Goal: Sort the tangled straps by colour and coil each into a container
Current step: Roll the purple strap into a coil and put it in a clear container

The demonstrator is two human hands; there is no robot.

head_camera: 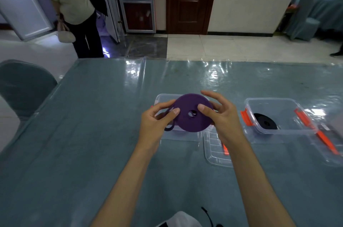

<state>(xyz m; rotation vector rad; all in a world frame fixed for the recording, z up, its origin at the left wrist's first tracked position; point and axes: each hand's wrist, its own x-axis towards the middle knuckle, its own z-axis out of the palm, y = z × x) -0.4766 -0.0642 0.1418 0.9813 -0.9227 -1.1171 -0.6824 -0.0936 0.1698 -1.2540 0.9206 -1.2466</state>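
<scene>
Forearms: both reach forward over the teal table (78, 133).
Left hand (154, 122): pinches the coil's left edge and loose tail.
Right hand (220, 113): thumb on the face, fingers behind.
Purple strap coil (191, 113): held above the clear container (161, 99); likely light, soft, prone to unwinding, so grip it across the faces.
Black coil (265, 121): lies in the right container (278, 100).
Room: open tabletop to the left; lid (213, 154) near.

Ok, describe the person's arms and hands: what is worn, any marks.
Both forearms are bare to the bottom edge of the picture, with no sleeves in view. The left hand and right hand wear no gloves, and no rings, watch or markings can be seen. Fingernails are short and unpainted.
</scene>
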